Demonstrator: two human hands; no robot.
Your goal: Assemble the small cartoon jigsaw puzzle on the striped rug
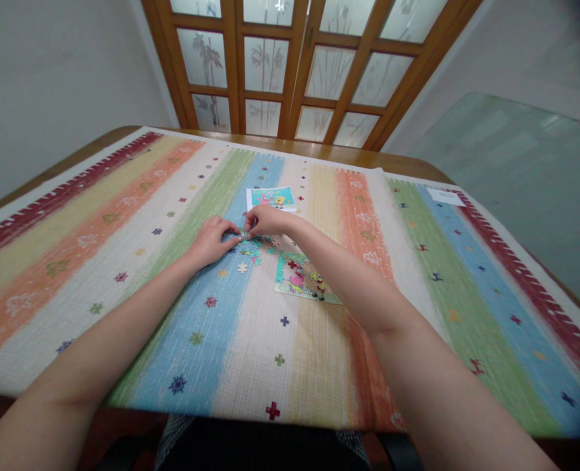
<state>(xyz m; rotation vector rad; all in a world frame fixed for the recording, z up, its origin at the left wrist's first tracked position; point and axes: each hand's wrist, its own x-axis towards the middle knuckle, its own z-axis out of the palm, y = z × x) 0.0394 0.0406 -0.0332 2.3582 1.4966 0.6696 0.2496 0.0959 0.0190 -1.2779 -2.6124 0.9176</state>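
Note:
My left hand [212, 242] and my right hand [266, 221] meet over a small pile of loose jigsaw puzzle pieces [253, 248], mostly turquoise. Between their fingertips is a pale puzzle piece [243, 235], partly covered by the fingers. The right thumb and forefinger pinch it from above; the left thumb and forefinger close on its near left side. A single whitish piece [242, 267] lies just in front of the pile. Under my right forearm sits a partly assembled puzzle [294, 288] with colourful cartoon figures, its right side hidden. Behind the hands rests a turquoise picture card [284, 199] with cartoon figures.
A striped, patterned cloth [250, 353] covers the table, whose wooden edge [412, 163] shows at the back. At the far right lies a white slip of paper [445, 196]. Wooden doors with glass panes [265, 65] stand beyond, and a greenish glass panel [520, 150] is on the right.

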